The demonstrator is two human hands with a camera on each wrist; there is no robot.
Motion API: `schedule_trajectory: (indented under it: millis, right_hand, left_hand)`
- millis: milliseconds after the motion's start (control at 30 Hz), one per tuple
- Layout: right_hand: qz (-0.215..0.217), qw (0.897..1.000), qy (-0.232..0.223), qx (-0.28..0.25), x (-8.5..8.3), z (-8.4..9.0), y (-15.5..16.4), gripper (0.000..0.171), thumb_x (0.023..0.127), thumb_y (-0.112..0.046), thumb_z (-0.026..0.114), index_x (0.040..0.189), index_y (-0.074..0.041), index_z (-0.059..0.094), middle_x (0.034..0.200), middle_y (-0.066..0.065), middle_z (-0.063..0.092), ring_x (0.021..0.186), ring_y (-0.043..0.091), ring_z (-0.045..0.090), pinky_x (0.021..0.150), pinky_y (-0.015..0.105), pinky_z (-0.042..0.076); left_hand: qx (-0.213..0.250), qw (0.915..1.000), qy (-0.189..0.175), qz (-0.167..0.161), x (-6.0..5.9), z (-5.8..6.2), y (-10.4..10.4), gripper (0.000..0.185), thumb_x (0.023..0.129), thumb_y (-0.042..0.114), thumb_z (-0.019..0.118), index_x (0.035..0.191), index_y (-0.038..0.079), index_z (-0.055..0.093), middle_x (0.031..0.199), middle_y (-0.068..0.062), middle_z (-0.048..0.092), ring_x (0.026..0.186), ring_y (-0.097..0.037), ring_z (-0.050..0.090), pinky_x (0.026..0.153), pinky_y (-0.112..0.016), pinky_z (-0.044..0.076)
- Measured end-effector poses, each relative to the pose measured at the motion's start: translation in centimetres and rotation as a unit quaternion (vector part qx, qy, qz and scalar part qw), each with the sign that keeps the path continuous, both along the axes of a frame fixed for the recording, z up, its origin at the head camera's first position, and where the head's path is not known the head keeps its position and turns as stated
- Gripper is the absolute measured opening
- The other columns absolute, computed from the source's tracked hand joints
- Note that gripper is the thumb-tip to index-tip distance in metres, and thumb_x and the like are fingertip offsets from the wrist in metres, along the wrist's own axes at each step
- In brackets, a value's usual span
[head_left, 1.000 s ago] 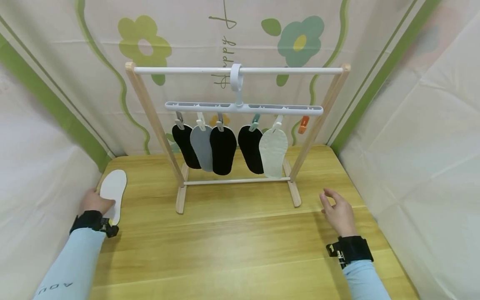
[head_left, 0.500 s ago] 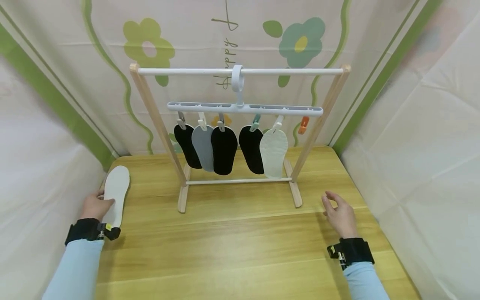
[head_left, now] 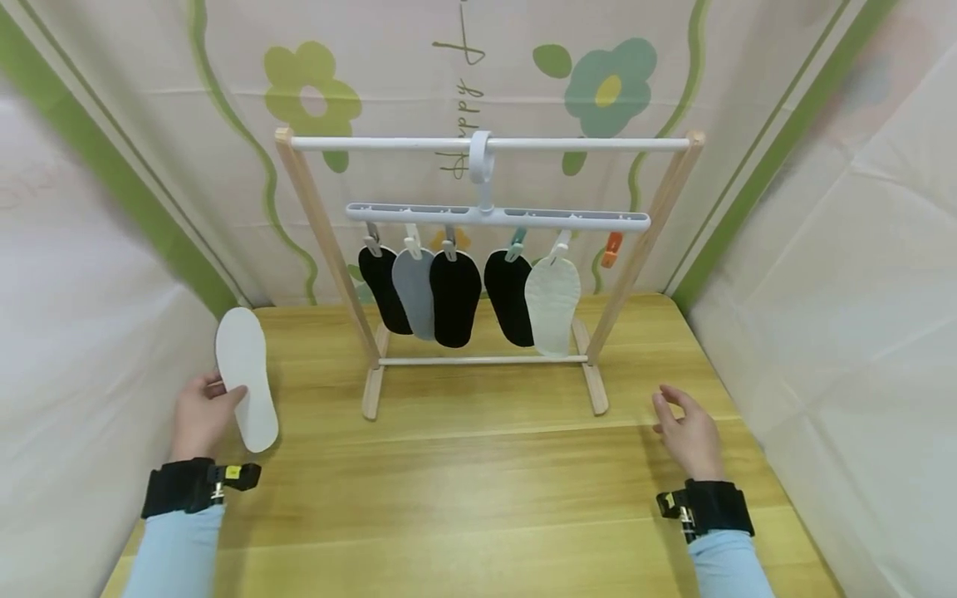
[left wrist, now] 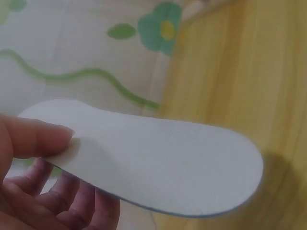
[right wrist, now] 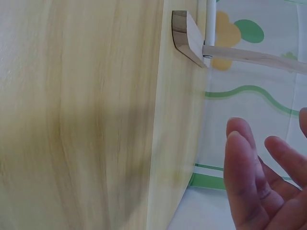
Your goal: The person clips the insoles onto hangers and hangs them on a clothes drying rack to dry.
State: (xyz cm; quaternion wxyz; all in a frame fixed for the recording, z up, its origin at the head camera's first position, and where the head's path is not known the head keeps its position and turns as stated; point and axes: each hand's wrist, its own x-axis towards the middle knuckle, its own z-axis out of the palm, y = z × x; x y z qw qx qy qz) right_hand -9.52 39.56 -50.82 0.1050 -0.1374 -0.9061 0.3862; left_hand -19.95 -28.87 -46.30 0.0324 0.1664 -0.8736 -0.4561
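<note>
My left hand (head_left: 200, 415) pinches a white insole (head_left: 245, 378) at the table's left side, lifted off the wood; in the left wrist view the thumb (left wrist: 36, 138) lies on top of the insole (left wrist: 158, 163) and the fingers curl beneath. My right hand (head_left: 688, 432) hovers over the table's right side with loosely curled fingers (right wrist: 244, 177), holding nothing. A wooden rack (head_left: 329, 249) stands at the back with a white clip hanger (head_left: 497, 218). Several insoles hang from its clips: black (head_left: 456, 299), grey (head_left: 413, 286) and white (head_left: 552, 303). An orange clip (head_left: 611, 247) at the right end is free.
The wooden table (head_left: 478, 490) is enclosed by fabric walls on the left, right and back. The rack's feet (head_left: 594, 390) stand in front of the back wall. Bare wood lies between the two hands.
My left hand has lifted the white insole off the table and drawn it a little right and toward me. The right hand has drifted slightly toward me.
</note>
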Motion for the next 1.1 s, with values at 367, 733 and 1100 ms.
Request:
schedule_trajectory:
  millis: [367, 733, 1100]
  right_hand:
    - [-0.006, 1.0, -0.003, -0.012, 0.4, 0.0, 0.0, 0.064, 0.103, -0.051, 0.041, 0.147, -0.004, 0.045, 0.141, 0.024, 0.05, 0.084, 0.032, 0.07, 0.059, 0.029, 0.053]
    - [-0.002, 1.0, 0.002, -0.023, 0.9, 0.3, -0.7, 0.063, 0.103, -0.051, 0.042, 0.146, -0.005, 0.046, 0.141, 0.025, 0.05, 0.084, 0.035, 0.07, 0.058, 0.028, 0.053]
    - [0.0, 0.999, 0.006, -0.039, 1.6, 0.5, -1.0, 0.061, 0.103, -0.05, 0.043, 0.145, -0.007, 0.047, 0.122, 0.026, 0.062, 0.083, 0.034, 0.07, 0.06, 0.024, 0.056]
  left_hand:
    - [0.051, 0.9976, 0.044, 0.016, 3.5, 1.4, 5.6, 0.055, 0.099, 0.028, 0.061, 0.142, -0.001, 0.042, 0.137, -0.022, 0.052, 0.114, -0.028, 0.053, 0.079, -0.022, 0.046]
    - [0.096, 0.9933, 0.061, -0.023, 5.6, 1.1, 10.1, 0.053, 0.099, 0.026, 0.063, 0.14, 0.0, 0.044, 0.133, -0.019, 0.053, 0.115, -0.026, 0.052, 0.082, -0.014, 0.046]
    - [0.128, 0.9867, 0.082, -0.058, 6.6, 0.8, 14.0, 0.044, 0.096, 0.013, 0.066, 0.134, -0.001, 0.049, 0.125, -0.017, 0.058, 0.108, -0.025, 0.056, 0.081, -0.012, 0.047]
